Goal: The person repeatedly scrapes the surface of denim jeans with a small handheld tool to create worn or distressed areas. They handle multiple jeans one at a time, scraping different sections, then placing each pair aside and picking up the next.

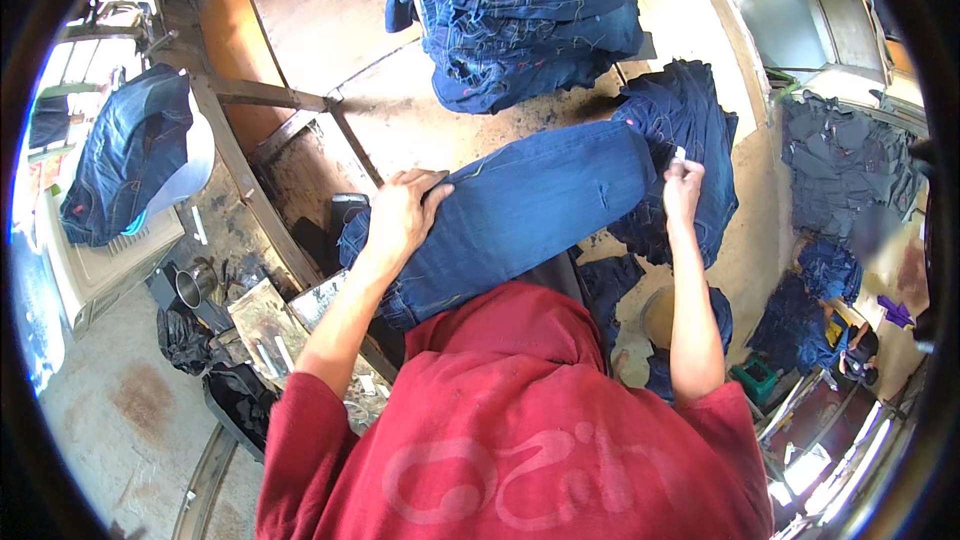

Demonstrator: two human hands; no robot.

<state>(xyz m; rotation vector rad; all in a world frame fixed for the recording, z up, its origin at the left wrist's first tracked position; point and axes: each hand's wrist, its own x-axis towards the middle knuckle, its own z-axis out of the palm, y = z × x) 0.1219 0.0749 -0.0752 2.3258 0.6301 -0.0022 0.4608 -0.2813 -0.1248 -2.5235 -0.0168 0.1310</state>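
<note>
A pair of blue denim jeans (530, 202) lies stretched across my lap, rising from lower left to upper right. My left hand (402, 218) grips its upper edge near the left end, thumb on the cloth. Just past the right end, my right hand (684, 192) is closed, fingers pinched. A small white thing (680, 153) shows at those fingertips, too small to name. Behind that hand slumps a heap of dark blue denim (690, 110), close against the jeans' right end. What my left fingers do beneath the cloth is hidden.
A tall stack of folded jeans (530, 20) stands ahead on the worn wooden table (385, 110). More jeans (135, 155) hang over a pale machine (110, 250) at left. Grey garments (845, 160) lie far right. Another person (858, 352) is low at the right edge.
</note>
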